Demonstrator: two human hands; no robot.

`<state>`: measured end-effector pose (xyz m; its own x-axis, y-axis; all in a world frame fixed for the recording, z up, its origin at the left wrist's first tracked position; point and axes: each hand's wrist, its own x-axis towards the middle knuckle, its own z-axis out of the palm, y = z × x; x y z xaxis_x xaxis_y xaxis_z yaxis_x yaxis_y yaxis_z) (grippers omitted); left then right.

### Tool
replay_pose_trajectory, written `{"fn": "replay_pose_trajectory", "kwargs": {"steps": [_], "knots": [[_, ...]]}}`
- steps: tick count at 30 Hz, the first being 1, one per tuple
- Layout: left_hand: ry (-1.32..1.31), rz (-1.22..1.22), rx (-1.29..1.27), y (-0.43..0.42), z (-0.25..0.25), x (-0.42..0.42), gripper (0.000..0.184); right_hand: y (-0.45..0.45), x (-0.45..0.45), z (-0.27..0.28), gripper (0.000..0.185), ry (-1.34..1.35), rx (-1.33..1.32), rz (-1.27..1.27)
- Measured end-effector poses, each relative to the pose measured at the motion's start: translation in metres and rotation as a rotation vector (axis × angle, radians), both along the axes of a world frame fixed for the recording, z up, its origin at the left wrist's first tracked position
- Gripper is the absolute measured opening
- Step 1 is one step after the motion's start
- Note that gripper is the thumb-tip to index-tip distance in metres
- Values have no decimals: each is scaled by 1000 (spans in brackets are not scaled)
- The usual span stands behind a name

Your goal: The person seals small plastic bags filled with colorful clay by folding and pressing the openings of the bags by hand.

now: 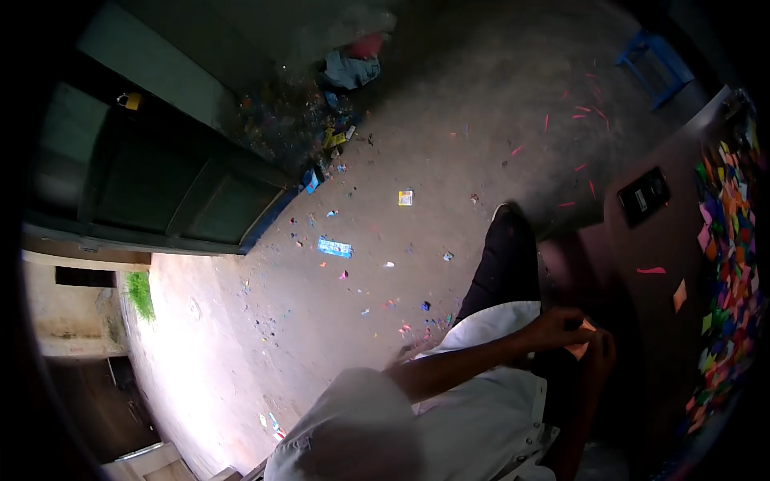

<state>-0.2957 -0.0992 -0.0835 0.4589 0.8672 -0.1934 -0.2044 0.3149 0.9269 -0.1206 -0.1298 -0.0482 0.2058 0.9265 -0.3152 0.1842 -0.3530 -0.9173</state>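
Your left hand [555,329] and right hand [598,353] both had a narrow pinch on the orange paper piece [581,345], in your lap. Risk: uneven pull could've torn it; a loose pinch could've dropped it. From your hands: phone [643,196] at 1 o'clock near the table [634,248] edge, an arm bump could've knocked it off. Count: 1 held piece, 1 phone, 1 pink strip [651,271] and 1 loose orange scrap [680,296] toward 2. Paper pile [726,280] at 2: uncountable.
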Motion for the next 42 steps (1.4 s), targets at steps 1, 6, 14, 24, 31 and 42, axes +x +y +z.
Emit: {"fn": "replay_pose_trajectory", "kwargs": {"steps": [1,6,14,24,31,42], "knots": [[-12,2,-6,1,-2,-1,24,3,-6,5,28,-12,-6,2],[-147,133,-56,2,-2,-10,24,11,-15,8,26,-30,8,82],[-81,286,90,10,-3,-26,28,30,-46,16,32,-152,17,103],[-7,443,265,23,52,-56,28,69,-68,43,36,-235,300,308],[-68,453,365,20,86,-40,29,69,-42,58,43,27,360,218],[4,332,577,8,106,11,23,42,23,76,87,-791,926,482]]}}
